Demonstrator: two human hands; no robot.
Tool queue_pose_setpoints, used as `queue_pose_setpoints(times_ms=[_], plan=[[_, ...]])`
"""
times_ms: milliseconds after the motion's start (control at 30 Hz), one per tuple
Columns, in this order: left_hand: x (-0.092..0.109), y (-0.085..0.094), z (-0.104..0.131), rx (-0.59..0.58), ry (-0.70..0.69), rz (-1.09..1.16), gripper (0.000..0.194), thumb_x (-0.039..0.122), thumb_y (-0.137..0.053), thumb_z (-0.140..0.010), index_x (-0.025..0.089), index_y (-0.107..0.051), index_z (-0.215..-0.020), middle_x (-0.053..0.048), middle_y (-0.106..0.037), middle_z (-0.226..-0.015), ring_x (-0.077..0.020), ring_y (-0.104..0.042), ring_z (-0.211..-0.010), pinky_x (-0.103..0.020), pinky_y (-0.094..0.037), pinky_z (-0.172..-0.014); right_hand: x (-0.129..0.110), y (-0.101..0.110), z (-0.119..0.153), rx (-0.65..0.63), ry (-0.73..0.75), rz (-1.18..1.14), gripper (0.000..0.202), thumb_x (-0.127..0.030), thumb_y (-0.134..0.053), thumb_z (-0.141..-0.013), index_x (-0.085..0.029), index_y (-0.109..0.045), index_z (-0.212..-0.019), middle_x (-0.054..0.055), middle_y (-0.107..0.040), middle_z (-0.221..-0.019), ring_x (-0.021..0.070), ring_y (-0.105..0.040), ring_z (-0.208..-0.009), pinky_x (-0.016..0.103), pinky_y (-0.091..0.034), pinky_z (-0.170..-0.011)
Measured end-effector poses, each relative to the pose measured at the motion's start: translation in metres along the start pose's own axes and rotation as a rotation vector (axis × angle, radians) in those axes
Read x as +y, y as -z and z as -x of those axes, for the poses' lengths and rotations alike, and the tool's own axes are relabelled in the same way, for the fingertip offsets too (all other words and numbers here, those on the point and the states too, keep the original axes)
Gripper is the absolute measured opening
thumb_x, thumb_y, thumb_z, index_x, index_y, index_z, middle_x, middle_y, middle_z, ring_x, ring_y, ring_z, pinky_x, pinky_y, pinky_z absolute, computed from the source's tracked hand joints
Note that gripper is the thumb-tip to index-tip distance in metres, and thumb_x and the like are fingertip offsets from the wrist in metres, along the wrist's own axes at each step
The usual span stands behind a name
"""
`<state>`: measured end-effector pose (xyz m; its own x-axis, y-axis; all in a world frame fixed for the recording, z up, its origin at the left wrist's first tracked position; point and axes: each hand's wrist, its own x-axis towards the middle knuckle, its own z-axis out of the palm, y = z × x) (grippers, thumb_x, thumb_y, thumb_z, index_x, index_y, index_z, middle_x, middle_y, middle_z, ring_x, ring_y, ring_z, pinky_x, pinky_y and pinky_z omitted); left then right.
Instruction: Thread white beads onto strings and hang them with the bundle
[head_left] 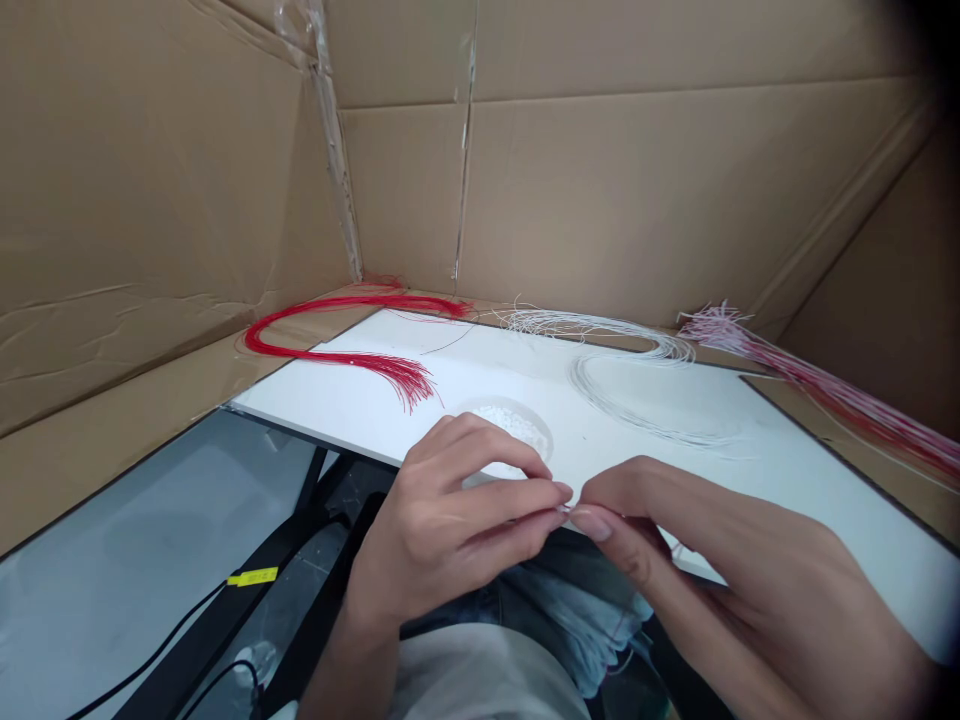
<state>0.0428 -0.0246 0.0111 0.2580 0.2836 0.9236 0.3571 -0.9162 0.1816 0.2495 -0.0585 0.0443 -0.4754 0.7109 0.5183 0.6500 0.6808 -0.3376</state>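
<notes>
My left hand (457, 510) and my right hand (690, 560) meet at their fingertips over the front edge of the white board (480, 370). The left thumb and fingers pinch a tiny white piece (565, 508). My right thumb and forefinger are pressed together right beside it, and what lies between them is too small to name. Just behind my left hand is a round clear dish of small white pieces (514, 422), partly hidden by the fingers. A thin strand shows under my right hand.
Red wires (300, 325) curve over the board's back left. White wires (637, 340) lie at the back right. A red and white bundle (825, 375) stretches along the right. Cardboard walls (600, 180) stand behind. A yellow-tagged cable (253, 577) is lower left.
</notes>
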Motion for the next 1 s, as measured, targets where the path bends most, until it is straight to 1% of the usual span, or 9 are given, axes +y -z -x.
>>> queue_pose_setpoints(times_ms=[133,267,367,433,533,600,733,800,1000], plan=[[-0.001,0.0,0.0,0.006,0.007,0.024,0.006,0.014,-0.078,-0.091,0.014,-0.078,-0.097,-0.005,-0.078,-0.093,-0.0126,-0.069,-0.087,-0.028,-0.056,-0.08,0.002,-0.002,-0.004,0.033,-0.032,-0.043,0.02,-0.035,-0.055,-0.109,-0.028,-0.063,-0.092,-0.007,-0.062,-0.073,0.0079,-0.053,-0.058,0.02,-0.043,-0.054],[0.0,0.0,0.0,0.012,0.023,0.005,0.007,0.011,-0.079,-0.09,0.015,-0.078,-0.096,-0.004,-0.078,-0.093,-0.0118,-0.068,-0.086,-0.027,-0.055,-0.081,0.006,-0.001,-0.003,0.04,-0.021,-0.039,0.014,-0.032,-0.053,-0.11,-0.029,-0.062,-0.1,-0.004,-0.068,-0.095,0.0075,-0.067,-0.078,0.016,-0.049,-0.067],[0.0,0.0,0.002,0.002,0.038,-0.013,0.008,0.012,-0.078,-0.091,0.017,-0.077,-0.097,-0.003,-0.078,-0.094,-0.0123,-0.068,-0.086,-0.028,-0.055,-0.081,0.007,0.0,-0.003,0.044,-0.031,-0.055,0.018,-0.027,-0.049,-0.111,-0.028,-0.06,-0.097,-0.004,-0.069,-0.099,0.007,-0.067,-0.082,0.015,-0.05,-0.069],[0.0,0.0,0.003,-0.004,0.045,-0.021,0.008,0.013,-0.078,-0.091,0.018,-0.077,-0.098,-0.003,-0.077,-0.094,-0.0128,-0.068,-0.087,-0.029,-0.055,-0.081,0.006,0.0,-0.004,0.033,-0.014,-0.05,0.019,-0.025,-0.047,-0.111,-0.027,-0.058,-0.096,-0.004,-0.067,-0.093,0.0068,-0.065,-0.075,0.015,-0.049,-0.066],[0.0,0.0,0.003,-0.006,0.041,-0.017,0.008,0.014,-0.078,-0.092,0.017,-0.077,-0.099,-0.003,-0.077,-0.095,-0.0131,-0.068,-0.088,-0.029,-0.055,-0.082,0.002,0.0,-0.008,0.039,0.046,-0.026,0.023,-0.024,-0.048,-0.11,-0.026,-0.053,-0.087,-0.007,-0.059,-0.071,0.0068,-0.054,-0.056,0.015,-0.045,-0.053],[0.0,-0.001,0.003,-0.006,0.039,-0.005,0.008,0.015,-0.078,-0.092,0.017,-0.077,-0.099,-0.004,-0.077,-0.095,-0.0133,-0.068,-0.088,-0.029,-0.055,-0.082,0.0,0.0,-0.01,0.045,0.069,-0.031,0.028,-0.022,-0.048,-0.11,-0.026,-0.049,-0.083,-0.009,-0.055,-0.064,0.0067,-0.048,-0.05,0.015,-0.041,-0.049],[-0.001,0.0,0.002,0.029,0.062,0.039,0.019,0.021,-0.084,-0.088,0.017,-0.078,-0.105,-0.005,-0.078,-0.1,-0.0143,-0.071,-0.092,-0.027,-0.057,-0.085,-0.002,0.001,-0.012,0.061,0.081,-0.045,0.026,-0.021,-0.048,-0.11,-0.026,-0.049,-0.084,-0.009,-0.055,-0.065,0.0059,-0.049,-0.05,0.013,-0.041,-0.049],[-0.001,0.003,0.002,0.056,0.131,0.08,0.025,0.025,-0.087,-0.085,0.017,-0.079,-0.108,-0.005,-0.079,-0.101,-0.0138,-0.073,-0.094,-0.024,-0.058,-0.086,-0.002,0.001,-0.012,0.083,0.077,-0.029,0.026,-0.022,-0.047,-0.11,-0.026,-0.049,-0.085,-0.009,-0.054,-0.064,0.0059,-0.048,-0.049,0.013,-0.04,-0.048],[-0.003,0.012,0.004,0.022,0.322,0.328,0.008,0.015,-0.081,-0.089,0.019,-0.08,-0.095,-0.001,-0.08,-0.091,-0.0083,-0.073,-0.084,-0.016,-0.058,-0.08,-0.004,0.001,-0.011,0.089,0.045,-0.011,0.025,-0.021,-0.045,-0.111,-0.026,-0.048,-0.087,-0.009,-0.054,-0.064,0.0063,-0.048,-0.05,0.013,-0.041,-0.049]])
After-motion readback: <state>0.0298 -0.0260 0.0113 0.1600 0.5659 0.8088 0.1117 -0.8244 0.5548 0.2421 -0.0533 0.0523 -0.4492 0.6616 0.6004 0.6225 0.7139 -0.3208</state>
